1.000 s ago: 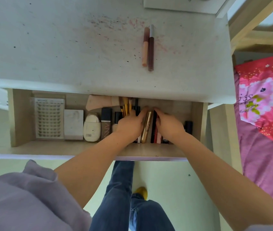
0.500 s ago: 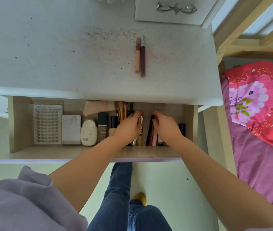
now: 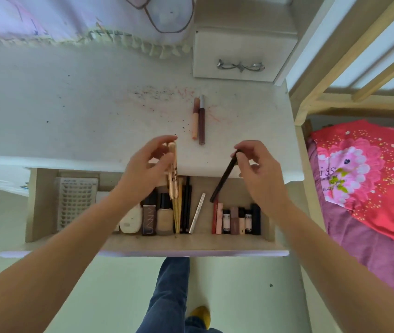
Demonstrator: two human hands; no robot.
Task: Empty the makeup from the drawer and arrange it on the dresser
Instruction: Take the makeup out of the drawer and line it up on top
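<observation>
A slim gold tube with dark lettering (image 3: 173, 171) hangs almost upright over the front edge of the white speckled surface (image 3: 71, 111), its lower end above the open pale wooden drawer (image 3: 191, 243). The left hand (image 3: 146, 169) pinches its top between thumb and fingertips, wrist bent back. The right hand (image 3: 258, 169) pinches the upper end of a thin black pencil-like stick (image 3: 223, 176), which slants down to the left toward the drawer.

On the surface, just beyond the hands, a peach tube (image 3: 195, 118) and a dark brown tube with a silver cap (image 3: 201, 120) lie side by side, touching. Inside the drawer sit a lash tray (image 3: 76, 203), a white compact (image 3: 132, 218), a dark box (image 3: 148, 219), a beige foundation bottle (image 3: 164, 216), yellow brushes (image 3: 178, 212), a silver pen (image 3: 197, 212) and a row of small lipsticks (image 3: 236, 219). A small white drawer box with a metal handle (image 3: 239, 66) stands at the back right. A bed with a pink flowered cloth (image 3: 364, 171) lies to the right.
</observation>
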